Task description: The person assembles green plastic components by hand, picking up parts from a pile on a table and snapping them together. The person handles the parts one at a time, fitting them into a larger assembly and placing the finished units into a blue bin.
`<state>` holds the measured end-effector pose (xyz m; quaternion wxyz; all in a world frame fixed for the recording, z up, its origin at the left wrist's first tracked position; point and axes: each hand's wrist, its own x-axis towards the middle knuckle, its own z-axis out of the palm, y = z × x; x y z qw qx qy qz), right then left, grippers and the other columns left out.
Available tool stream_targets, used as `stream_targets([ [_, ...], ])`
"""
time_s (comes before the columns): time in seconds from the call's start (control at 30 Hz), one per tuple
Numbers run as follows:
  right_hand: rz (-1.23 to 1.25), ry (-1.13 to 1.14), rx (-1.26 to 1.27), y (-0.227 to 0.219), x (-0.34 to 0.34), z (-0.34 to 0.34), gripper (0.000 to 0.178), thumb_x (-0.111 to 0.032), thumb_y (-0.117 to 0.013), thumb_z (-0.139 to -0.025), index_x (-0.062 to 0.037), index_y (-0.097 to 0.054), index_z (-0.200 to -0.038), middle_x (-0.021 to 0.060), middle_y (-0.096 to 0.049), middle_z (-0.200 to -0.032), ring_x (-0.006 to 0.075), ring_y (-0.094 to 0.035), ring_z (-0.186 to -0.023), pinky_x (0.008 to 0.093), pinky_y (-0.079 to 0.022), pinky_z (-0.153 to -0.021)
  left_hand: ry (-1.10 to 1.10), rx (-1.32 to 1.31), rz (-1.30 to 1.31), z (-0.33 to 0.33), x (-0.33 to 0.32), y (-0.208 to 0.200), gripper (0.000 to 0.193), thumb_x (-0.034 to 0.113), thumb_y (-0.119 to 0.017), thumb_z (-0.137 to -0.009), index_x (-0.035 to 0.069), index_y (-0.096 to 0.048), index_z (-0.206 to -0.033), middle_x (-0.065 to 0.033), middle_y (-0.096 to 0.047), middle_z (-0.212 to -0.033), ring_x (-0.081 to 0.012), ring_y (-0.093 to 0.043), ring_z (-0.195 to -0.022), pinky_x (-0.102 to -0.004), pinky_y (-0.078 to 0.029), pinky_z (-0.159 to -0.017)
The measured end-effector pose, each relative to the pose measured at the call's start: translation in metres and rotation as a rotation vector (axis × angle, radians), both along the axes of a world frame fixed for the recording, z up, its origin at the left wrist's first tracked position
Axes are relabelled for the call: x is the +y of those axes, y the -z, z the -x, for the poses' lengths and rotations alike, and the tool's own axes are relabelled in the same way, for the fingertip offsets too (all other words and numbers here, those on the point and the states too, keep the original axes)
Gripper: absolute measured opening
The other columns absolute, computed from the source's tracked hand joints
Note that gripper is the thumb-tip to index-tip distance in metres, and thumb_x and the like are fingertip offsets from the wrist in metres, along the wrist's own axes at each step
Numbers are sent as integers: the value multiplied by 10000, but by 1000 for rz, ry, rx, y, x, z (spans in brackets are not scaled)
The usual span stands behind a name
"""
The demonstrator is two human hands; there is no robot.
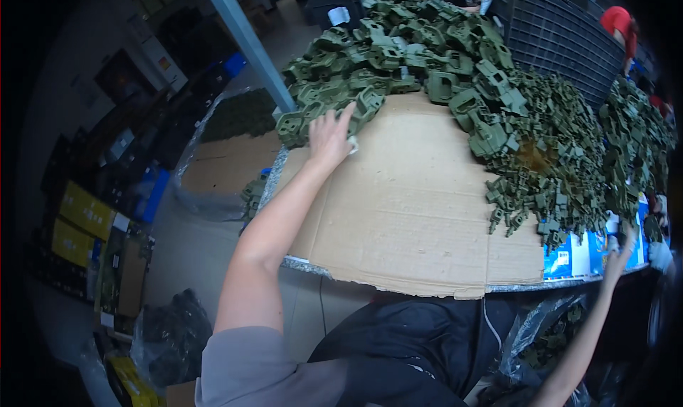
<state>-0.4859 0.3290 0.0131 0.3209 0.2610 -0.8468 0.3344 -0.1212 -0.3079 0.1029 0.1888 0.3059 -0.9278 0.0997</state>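
Left hand: the left hand [329,138] was partly spread, its fingers over green moulded housings [290,128] at the heap's near left edge; whether it gripped one, I cannot tell.
Thumb: a white covering [353,145] showed at its tip.
Right hand: the right hand [623,245] reached to the table's right side, beside blue-and-white packaging [559,262]; its fingers looked partly extended, its hold too unclear to tell.
Large housings: they lay heaped across the far side of the table [310,267].
Small pieces: small green parts [551,186] were piled at the right.
Middle: a cardboard sheet [398,201] covered the tabletop.
Behind: a black crate [562,40] stood beyond the heaps.
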Motion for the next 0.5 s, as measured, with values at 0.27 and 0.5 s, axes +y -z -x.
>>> stream_targets([
  [0.27,161,-854,-663,-122,-218,-221,323,-118,-573,-848,-30,-563,-1159,96,-558,-1185,193,-517,-1106,306,-421,-906,1022,119,199,-83,73,-34,457,64,-602,-738,186,-567,-1177,-52,-526,-1171,-255,-489,-1140,-463,-392,-971],
  [0.5,99,-1635,-1620,-93,-271,-311,699,-233,-619,-840,-82,-260,-1420,112,-281,-1445,208,-261,-1332,334,-218,-1081,1287,251,283,-111,108,-38,528,192,-685,-755,264,-493,-1242,-53,-457,-1273,-254,-452,-1179,-424,-347,-1016],
])
